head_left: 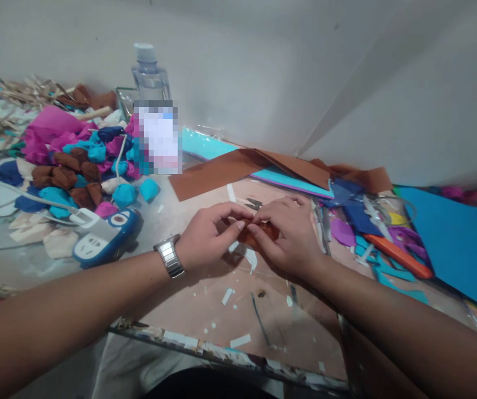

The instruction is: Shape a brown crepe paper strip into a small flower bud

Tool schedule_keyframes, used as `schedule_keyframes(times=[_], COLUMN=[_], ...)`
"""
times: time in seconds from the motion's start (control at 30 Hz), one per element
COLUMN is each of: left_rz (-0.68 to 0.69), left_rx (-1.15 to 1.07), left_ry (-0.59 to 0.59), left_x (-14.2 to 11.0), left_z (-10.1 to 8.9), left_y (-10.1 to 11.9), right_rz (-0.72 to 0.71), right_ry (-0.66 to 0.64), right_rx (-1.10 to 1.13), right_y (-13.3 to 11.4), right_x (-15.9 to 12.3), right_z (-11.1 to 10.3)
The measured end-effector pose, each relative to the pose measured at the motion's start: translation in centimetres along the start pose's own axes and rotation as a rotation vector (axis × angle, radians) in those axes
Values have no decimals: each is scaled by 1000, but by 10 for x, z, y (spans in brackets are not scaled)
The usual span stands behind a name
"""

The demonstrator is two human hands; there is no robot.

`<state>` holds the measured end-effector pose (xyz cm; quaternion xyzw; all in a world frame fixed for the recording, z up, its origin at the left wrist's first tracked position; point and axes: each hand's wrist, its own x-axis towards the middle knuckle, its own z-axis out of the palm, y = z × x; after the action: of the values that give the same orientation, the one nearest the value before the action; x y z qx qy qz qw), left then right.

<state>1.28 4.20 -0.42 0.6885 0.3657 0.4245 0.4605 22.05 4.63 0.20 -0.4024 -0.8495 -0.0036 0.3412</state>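
Note:
Both my hands meet over the middle of the table, fingertips close together on a small piece of brown crepe paper (252, 237). My left hand (211, 233), below a metal watch (170, 256), pinches the paper's left edge between thumb and fingers. Bent over the same paper from the right, my right hand (290, 235) grips it with thumb and fingers, hiding part of it. Just behind my fingertips lies a small pair of dark scissors (254, 203). A white paper scrap (247, 257) rests beneath the hands. Long folded brown strips (213, 173) stretch behind them.
Crumpled paper balls (64, 177) pile up at the left, beside a blue power strip (107, 238) with a plugged-in white charger and cable. A clear bottle (151, 77) stands behind. An orange cutter (400, 256) and a blue sheet (458, 244) lie at the right.

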Motion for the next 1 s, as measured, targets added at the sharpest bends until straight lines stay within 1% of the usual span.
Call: schedule_keyframes(times=[0.13, 0.3, 0.5, 0.7, 0.83, 1.0], left_rz=[66, 66, 95, 64, 73, 49], left_rx=[23, -30, -33, -101, -109, -174], left_ry=[10, -19, -30, -27, -7, 23], left_x=[0, -1, 0, 1, 1, 2], left_z=[0, 0, 1, 2, 2, 2], left_y=[-2, -2, -1, -4, -4, -3], right_rz=[11, 21, 37, 23, 36, 40], right_ry=[-7, -11, 3, 7, 2, -4], right_rx=[1, 6, 35, 49, 60, 65], right_y=[2, 5, 7, 8, 7, 5], right_x=[-1, -1, -1, -2, -2, -2], right_z=[0, 1, 4, 4, 4, 3])
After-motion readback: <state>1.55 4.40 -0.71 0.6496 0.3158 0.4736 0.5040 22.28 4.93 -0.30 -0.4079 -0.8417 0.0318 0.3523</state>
